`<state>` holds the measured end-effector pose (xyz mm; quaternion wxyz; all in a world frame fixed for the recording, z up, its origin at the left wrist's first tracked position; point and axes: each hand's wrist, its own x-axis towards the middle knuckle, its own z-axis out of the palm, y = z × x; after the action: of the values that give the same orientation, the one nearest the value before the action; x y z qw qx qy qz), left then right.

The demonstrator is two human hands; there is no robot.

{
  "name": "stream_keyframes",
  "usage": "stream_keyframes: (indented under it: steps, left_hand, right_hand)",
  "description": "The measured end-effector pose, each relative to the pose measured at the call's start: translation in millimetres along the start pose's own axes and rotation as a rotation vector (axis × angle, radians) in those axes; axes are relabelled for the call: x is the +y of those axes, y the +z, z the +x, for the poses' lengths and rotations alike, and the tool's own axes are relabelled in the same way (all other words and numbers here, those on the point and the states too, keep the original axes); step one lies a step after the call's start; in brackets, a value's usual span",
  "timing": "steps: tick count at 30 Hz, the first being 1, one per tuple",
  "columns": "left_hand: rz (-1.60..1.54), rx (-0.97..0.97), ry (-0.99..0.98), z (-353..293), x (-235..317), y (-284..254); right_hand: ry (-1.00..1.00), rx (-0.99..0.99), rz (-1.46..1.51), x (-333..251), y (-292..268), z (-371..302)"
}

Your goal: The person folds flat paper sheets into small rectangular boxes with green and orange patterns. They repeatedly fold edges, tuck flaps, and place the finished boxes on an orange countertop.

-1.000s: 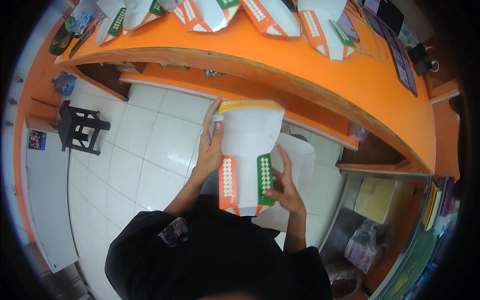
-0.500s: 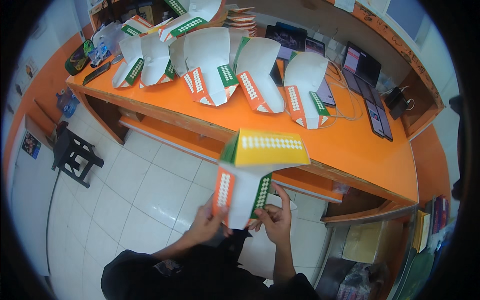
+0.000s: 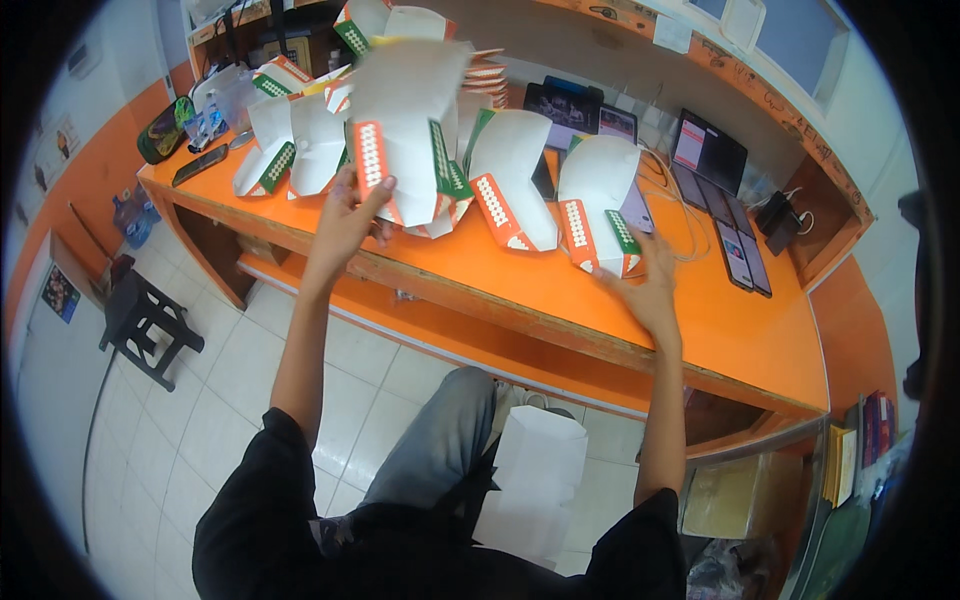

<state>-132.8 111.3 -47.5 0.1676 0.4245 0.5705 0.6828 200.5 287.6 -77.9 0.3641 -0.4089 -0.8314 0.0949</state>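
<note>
My left hand (image 3: pixel 350 215) pinches the orange side of an open paper food box (image 3: pixel 405 165). That box is white inside with orange and green side panels, and its raised lid is blurred. It is held just in front of other boxes at the middle of the desk, partly hiding them. At the right end of the row, my right hand (image 3: pixel 645 285) closes around the lower front of another open food box (image 3: pixel 598 175), thumb at its front corner and fingers by the green side. Between the two hands stands an open box (image 3: pixel 515 175), touched by neither.
An orange desk (image 3: pixel 700 345) carries more open boxes (image 3: pixel 318 140), stacked flat cartons (image 3: pixel 485 80), several phones (image 3: pixel 745 255) and cables. White flat cardboard (image 3: pixel 535 470) lies by my lap. A black stool (image 3: pixel 150 320) stands left; a cardboard box (image 3: pixel 745 495) sits low at right.
The box I held in both hands over my lap has moved up and left to the desk, now in my left hand. My right hand has let go and reached the rightmost box.
</note>
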Motion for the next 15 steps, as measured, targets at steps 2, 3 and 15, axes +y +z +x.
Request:
stream_keyframes:
  steps: [2,3,15]
  left_hand:
    - [0.051,0.069,0.019,9.7,-12.2,11.9]
    - [0.171,0.073,0.035,11.4,-16.6,12.5]
    - [0.374,0.149,0.168,4.2,-49.3,29.1]
  right_hand:
    - [0.021,-0.086,-0.017,7.3,4.3,4.3]
    - [0.005,-0.091,-0.027,10.1,5.5,3.4]
    - [0.011,0.076,0.163,16.1,6.7,5.0]
